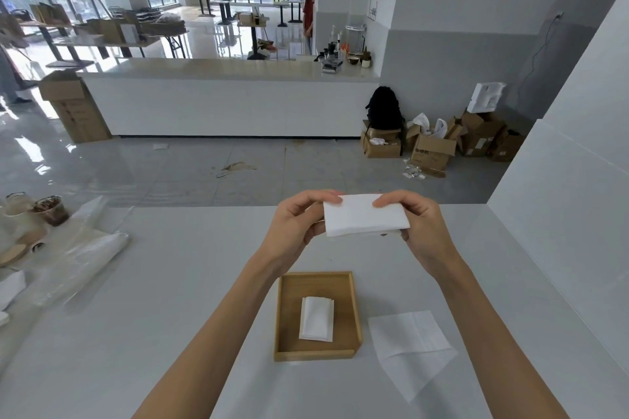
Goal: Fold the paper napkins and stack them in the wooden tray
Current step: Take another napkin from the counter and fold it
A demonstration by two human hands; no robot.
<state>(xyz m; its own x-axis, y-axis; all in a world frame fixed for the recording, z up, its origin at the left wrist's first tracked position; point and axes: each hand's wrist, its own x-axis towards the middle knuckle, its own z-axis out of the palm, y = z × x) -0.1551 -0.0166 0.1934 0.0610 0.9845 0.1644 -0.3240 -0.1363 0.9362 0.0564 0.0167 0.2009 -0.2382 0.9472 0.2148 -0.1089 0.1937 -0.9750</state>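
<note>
White napkins (366, 216), tan wooden tray (354, 313), white table (170, 316)

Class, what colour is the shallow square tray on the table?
Light brown wood: the shallow square tray, seen in the head view.

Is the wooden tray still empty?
No, a folded napkin already lies inside the wooden tray, near its middle.

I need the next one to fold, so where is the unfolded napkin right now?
In the head view, the unfolded napkin lies flat on the table, just right of the wooden tray.
</note>
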